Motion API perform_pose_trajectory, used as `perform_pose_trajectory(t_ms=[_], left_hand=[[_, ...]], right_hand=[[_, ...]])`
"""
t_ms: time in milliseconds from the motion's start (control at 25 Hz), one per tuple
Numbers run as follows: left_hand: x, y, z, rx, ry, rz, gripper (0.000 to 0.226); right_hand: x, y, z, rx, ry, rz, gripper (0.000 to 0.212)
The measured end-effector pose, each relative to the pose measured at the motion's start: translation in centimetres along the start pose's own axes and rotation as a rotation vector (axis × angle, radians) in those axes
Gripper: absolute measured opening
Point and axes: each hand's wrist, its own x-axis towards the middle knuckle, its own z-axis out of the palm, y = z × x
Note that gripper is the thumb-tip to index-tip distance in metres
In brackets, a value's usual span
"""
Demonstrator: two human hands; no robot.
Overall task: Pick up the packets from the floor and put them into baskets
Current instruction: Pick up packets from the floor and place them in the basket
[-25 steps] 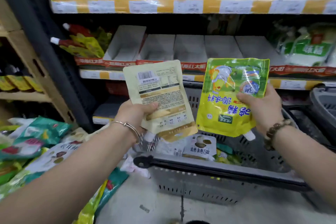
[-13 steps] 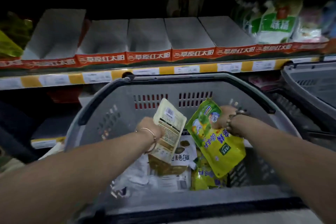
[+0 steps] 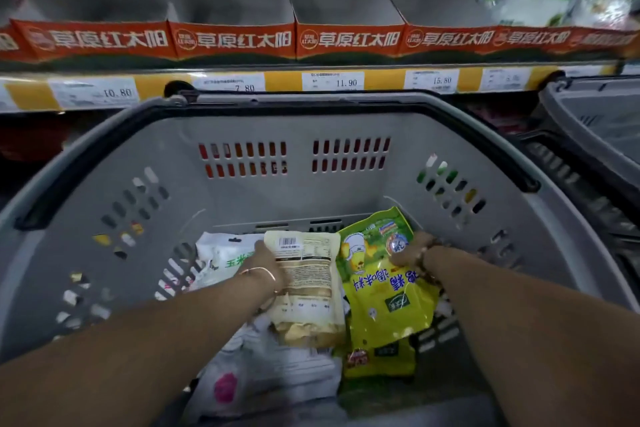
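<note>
Left hand [image 3: 268, 265] grips beige packet [image 3: 306, 291], right hand [image 3: 410, 251] grips yellow packet [image 3: 381, 302]; both low inside grey basket [image 3: 263, 205], long ends toward person.

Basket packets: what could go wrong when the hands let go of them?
Two small risks, probably. The beige packet, held by the left hand, sits on a loose heap of white packets in the basket and might slide off. The yellow packet, held by the right hand, lies over other packets, so pushing down could squash them.
</note>
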Motion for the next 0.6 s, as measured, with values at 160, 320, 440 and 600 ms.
perform_pose_trajectory(t_ms=[160, 320, 440, 600], left_hand=[[-0.7, 1.3, -0.5, 0.398, -0.099, 0.311, 0.106], [-1.0, 1.7, 1.0, 0.661, -0.224, 0.445, 0.129], [-1.5, 2.7, 1.2, 0.877, -0.202, 0.511, 0.134], [-2.5, 3.0, 3.0, 0.975, -0.176, 0.434, 0.135]], right_hand=[[0.1, -2.3, -1.9, -0.14, 0.257, -0.132, 0.054], [-0.4, -5.7, -2.7, -0.625, 0.029, -0.525, 0.107], [-0.1, -4.9, 0.6, -0.939, -0.161, -0.532, 0.131], [0.7, -3.0, 4.3, -0.75, -0.192, -0.507, 0.141]])
